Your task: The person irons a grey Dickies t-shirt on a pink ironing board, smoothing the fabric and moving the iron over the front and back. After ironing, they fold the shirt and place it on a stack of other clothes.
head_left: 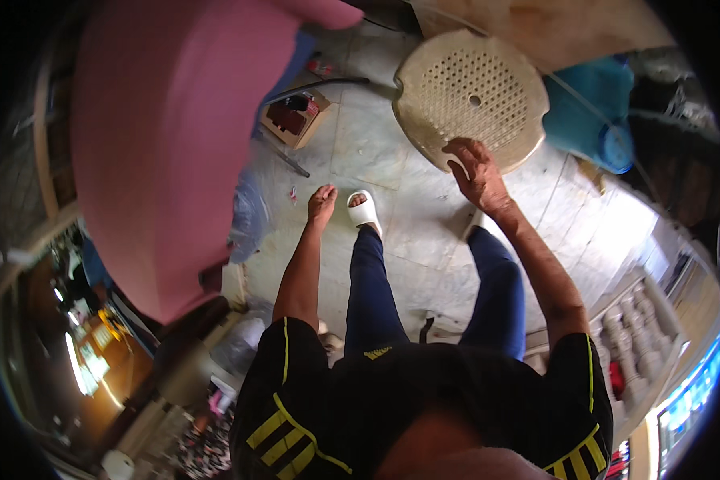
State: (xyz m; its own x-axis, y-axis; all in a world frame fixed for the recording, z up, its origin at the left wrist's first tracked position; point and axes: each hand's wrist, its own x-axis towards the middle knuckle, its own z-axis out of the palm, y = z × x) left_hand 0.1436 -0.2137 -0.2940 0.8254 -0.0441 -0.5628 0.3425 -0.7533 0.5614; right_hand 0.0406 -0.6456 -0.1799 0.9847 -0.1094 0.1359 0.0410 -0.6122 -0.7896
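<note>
My right hand (480,178) reaches over the near edge of a beige plastic stool (484,88) with a perforated seat. Its thumb and fingers are apart and bent, with nothing between them. Whether the fingertips touch the seat, I cannot tell. Lower and to the left, my left hand (322,205) hangs above the tiled floor (368,152), near my left foot in a white slide (363,210). The fingers there are loosely bent, and nothing shows in them.
A large pink surface (160,144) fills the left side. Beyond my left hand lies an open cardboard box (300,120) with dark red contents. A teal plastic container (592,112) stands right of the stool. A pale balustrade (636,340) is at the lower right.
</note>
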